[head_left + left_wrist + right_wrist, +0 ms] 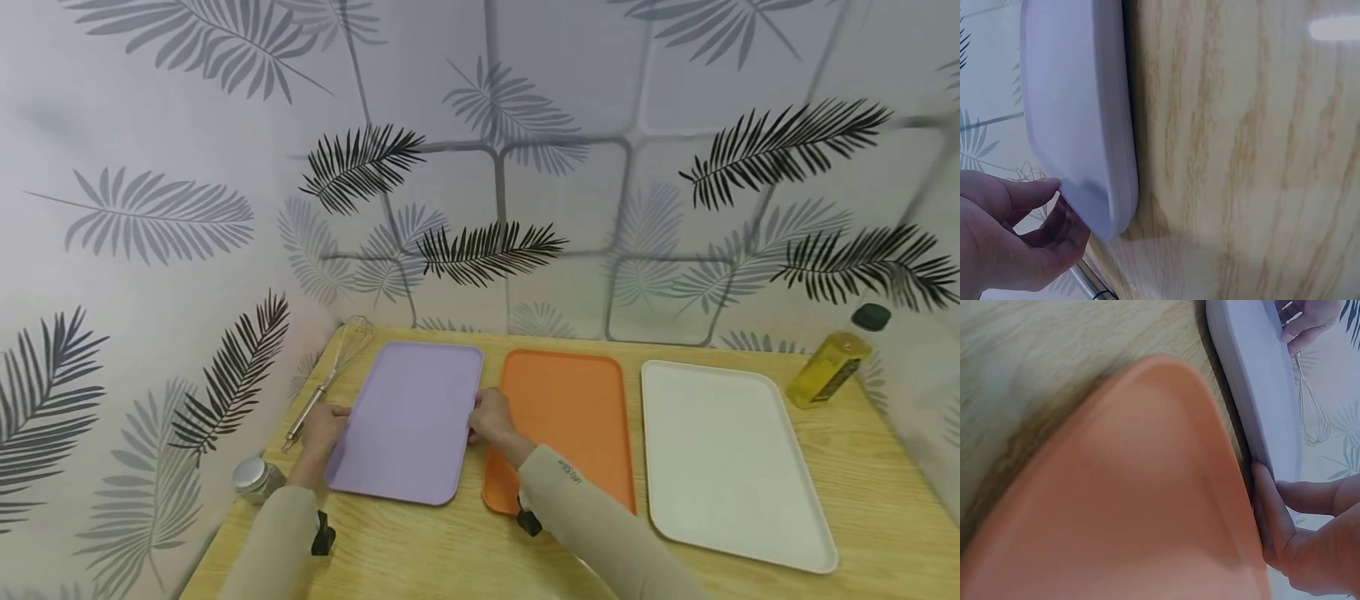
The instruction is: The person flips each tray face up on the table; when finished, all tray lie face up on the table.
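Note:
A shallow purple tray (416, 421) lies at the left of the wooden table, held at both long sides. My left hand (322, 433) grips its left rim; in the left wrist view the thumb (1038, 190) is on the rim with the fingers curled beneath. My right hand (492, 417) pinches the right rim, thumb inside and fingers outside in the right wrist view. Beside that hand lies an orange tray (566, 417), partly covered by the right forearm. A whisk (330, 379) lies just left of my left hand.
Right of the orange tray lies a white tray (727, 458). A bottle of yellow liquid (828, 367) with a dark green cap stands at the far right. At the left table edge is a glass jar (258, 481) with a silvery lid. A patterned wall (555, 200) borders the table (420, 550).

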{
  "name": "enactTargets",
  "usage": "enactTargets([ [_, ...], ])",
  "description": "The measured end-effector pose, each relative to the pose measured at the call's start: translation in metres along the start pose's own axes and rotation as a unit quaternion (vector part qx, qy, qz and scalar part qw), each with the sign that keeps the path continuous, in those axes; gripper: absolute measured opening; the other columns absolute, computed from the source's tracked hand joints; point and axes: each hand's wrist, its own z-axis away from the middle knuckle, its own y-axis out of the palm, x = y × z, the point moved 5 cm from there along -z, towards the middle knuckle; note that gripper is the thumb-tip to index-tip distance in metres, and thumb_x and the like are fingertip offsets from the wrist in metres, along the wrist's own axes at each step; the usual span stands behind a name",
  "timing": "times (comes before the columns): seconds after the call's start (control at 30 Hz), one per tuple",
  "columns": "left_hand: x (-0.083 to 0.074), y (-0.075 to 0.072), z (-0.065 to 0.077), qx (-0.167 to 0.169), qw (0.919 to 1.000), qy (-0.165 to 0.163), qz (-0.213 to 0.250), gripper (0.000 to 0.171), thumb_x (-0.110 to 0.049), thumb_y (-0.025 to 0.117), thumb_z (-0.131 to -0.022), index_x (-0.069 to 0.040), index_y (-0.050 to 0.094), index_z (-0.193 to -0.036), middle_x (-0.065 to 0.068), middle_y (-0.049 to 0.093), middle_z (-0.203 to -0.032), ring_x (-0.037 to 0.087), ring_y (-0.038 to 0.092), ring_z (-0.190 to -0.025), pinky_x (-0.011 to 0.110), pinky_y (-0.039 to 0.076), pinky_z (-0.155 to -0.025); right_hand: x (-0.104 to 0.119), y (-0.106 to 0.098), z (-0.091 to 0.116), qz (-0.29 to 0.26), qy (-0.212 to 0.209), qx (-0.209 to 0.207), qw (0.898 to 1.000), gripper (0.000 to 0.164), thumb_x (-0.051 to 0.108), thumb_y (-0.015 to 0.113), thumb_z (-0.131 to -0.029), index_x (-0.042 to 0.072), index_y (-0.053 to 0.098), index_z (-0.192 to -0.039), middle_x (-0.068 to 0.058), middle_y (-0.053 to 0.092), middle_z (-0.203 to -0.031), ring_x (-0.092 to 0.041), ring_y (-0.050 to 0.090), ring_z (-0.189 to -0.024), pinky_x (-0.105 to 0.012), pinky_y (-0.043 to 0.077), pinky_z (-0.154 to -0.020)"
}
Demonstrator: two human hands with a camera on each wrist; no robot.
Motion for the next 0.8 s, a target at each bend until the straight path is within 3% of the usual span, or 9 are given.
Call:
enactTargets([
  [0.33, 0.002, 0.002, -0.002, 0.006, 1.0000, 0.003, 0.000, 0.026, 0.001, 0.056, -0.085, 0.008, 0.069, -0.106, 0.028, 0.063, -0.114, 0.045, 0.058, -0.104, 0.048, 0.049, -0.078, 0.003, 0.001, 0.004, 0.082, -0.044, -0.026, 0.995, 0.017, -0.018, 0.052, -0.075, -0.009, 0.066, -0.072, -0.014, 0.063, -0.061, -0.025, 0.064, -0.049, -0.026, 0.052, -0.040],
  [0.47, -0.002, 0.002, -0.003, 0.007, 0.9984, 0.019, -0.054, 0.026, -0.001, 0.054, -0.087, 0.005, 0.071, -0.106, 0.025, 0.066, -0.111, 0.045, 0.061, -0.100, 0.052, 0.052, -0.074, 0.003, 0.002, 0.002, 0.086, -0.044, -0.027, 0.995, 0.016, -0.018, 0.053, -0.075, -0.009, 0.065, -0.073, -0.017, 0.064, -0.065, -0.024, 0.064, -0.049, -0.026, 0.052, -0.040],
  [0.57, -0.018, 0.002, 0.000, -0.016, 0.9897, 0.062, -0.128, 0.023, -0.003, 0.052, -0.089, 0.006, 0.071, -0.094, 0.025, 0.069, -0.095, 0.043, 0.065, -0.085, 0.052, 0.053, -0.063, 0.004, 0.002, 0.001, 0.089, -0.056, -0.028, 0.994, 0.016, -0.017, 0.052, -0.075, -0.005, 0.062, -0.071, -0.012, 0.062, -0.064, -0.021, 0.063, -0.049, -0.023, 0.050, -0.039],
  [0.67, -0.041, 0.007, 0.010, -0.054, 0.9767, 0.108, -0.177, 0.024, -0.010, 0.052, -0.093, 0.009, 0.068, -0.091, 0.027, 0.065, -0.087, 0.044, 0.062, -0.079, 0.053, 0.053, -0.060, 0.007, -0.004, 0.005, 0.086, -0.075, -0.029, 0.993, 0.011, -0.013, 0.050, -0.075, -0.006, 0.055, -0.068, -0.006, 0.054, -0.057, -0.013, 0.051, -0.045, -0.020, 0.041, -0.037],
  [0.73, -0.056, 0.011, 0.019, -0.079, 0.9694, 0.137, -0.188, 0.027, -0.015, 0.054, -0.096, 0.009, 0.067, -0.096, 0.029, 0.063, -0.089, 0.047, 0.060, -0.082, 0.054, 0.053, -0.062, 0.007, -0.011, 0.010, 0.076, -0.081, -0.025, 0.993, 0.012, -0.009, 0.049, -0.077, -0.011, 0.061, -0.080, -0.005, 0.055, -0.060, -0.009, 0.046, -0.046, -0.018, 0.036, -0.040],
  [0.8, -0.067, 0.017, 0.027, -0.101, 0.9647, 0.156, -0.187, 0.030, -0.020, 0.055, -0.097, 0.007, 0.067, -0.102, 0.029, 0.062, -0.095, 0.048, 0.058, -0.088, 0.056, 0.053, -0.064, 0.007, -0.021, 0.016, 0.075, -0.082, -0.021, 0.994, 0.026, -0.004, 0.048, -0.081, -0.014, 0.063, -0.100, -0.008, 0.061, -0.069, -0.008, 0.043, -0.049, -0.019, 0.033, -0.044],
])
